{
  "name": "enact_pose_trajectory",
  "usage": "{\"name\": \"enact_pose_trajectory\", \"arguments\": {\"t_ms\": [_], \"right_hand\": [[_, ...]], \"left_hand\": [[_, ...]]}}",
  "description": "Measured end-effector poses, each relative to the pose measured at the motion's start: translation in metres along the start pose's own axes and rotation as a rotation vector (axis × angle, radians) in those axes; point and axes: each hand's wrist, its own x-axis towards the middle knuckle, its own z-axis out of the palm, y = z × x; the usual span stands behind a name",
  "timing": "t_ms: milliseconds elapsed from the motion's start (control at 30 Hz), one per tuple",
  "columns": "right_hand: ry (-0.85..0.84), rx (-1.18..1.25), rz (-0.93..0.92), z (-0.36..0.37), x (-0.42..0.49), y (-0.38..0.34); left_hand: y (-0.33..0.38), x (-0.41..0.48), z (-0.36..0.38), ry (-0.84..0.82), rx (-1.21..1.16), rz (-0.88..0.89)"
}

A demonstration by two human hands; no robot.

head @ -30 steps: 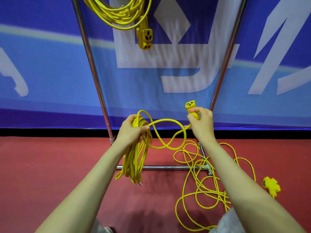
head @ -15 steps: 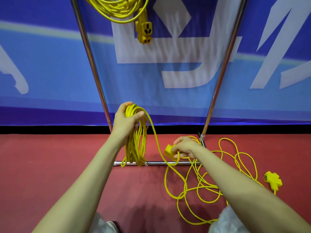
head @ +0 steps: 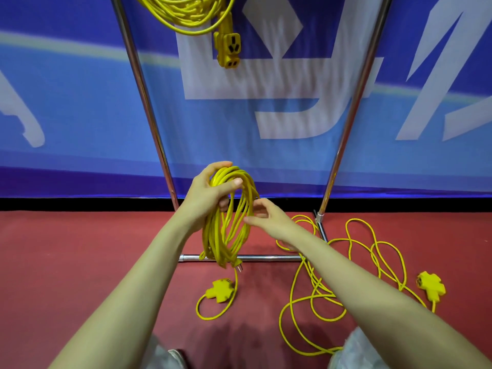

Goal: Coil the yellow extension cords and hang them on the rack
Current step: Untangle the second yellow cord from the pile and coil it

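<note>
Seeing left hand (head: 210,190) clamped on the top of the coiled cord (head: 226,230) on my feed: fingers over the bundle, thumb across the front. Coil hangs straight down from the fist, at its 6 o'clock, in front of the rack's bottom bar (head: 266,258). —op

Right hand? —desk

Right hand (head: 269,217) sits at 3 o'clock of the coil, just beside it. Fingers loosely curled, thumb and fingertips apart, tips at the coil's right-side strands. I can't tell whether it pinches a strand or only touches. —op

Ends of that cord? —desk

Plug (head: 239,267) pokes out at the coil's bottom. One strand drops from there to the red floor (head: 66,262), loops, and ends in the near socket block (head: 219,290), lying at 6 o'clock of the coil, apart from both hands. —op

Other cords? —desk

Loose cord (head: 348,246) lies in tangled loops on the floor at 4 o'clock of frame, partly hidden by the right forearm, beside the foot of the right upright (head: 351,102). Its far socket block (head: 431,287) is at the right end, well apart from both hands. Hung coil (head: 191,14) shows at 12 o'clock between the uprights, hung socket (head: 229,49) dangling below it; I can't see what it hangs from, that's out of frame. Left upright (head: 143,97) runs down just behind the left hand. Blue banner (head: 80,102) behind the rack. —op
</note>
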Motion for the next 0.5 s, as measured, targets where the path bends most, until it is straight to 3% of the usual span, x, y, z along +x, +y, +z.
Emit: {"name": "enact_pose_trajectory", "arguments": {"t_ms": [133, 200, 333, 433, 500], "right_hand": [[0.073, -0.239, -0.084, -0.005, -0.001, -0.003], [0.11, -0.245, -0.129, -0.015, -0.002, -0.008], [0.468, -0.066, -0.298, -0.044, 0.002, -0.028], [0.596, -0.369, -0.438, -0.068, 0.002, -0.032], [0.47, -0.638, -0.402, -0.076, 0.005, -0.017]], "left_hand": [[0.002, -0.002, 0.0, -0.059, -0.011, -0.016], [0.004, -0.003, -0.002, -0.065, 0.016, -0.041], [0.005, -0.004, -0.007, -0.172, 0.081, -0.115], [0.008, -0.008, -0.012, -0.29, 0.043, -0.131], [0.013, -0.009, -0.019, -0.317, -0.011, -0.114]]}}
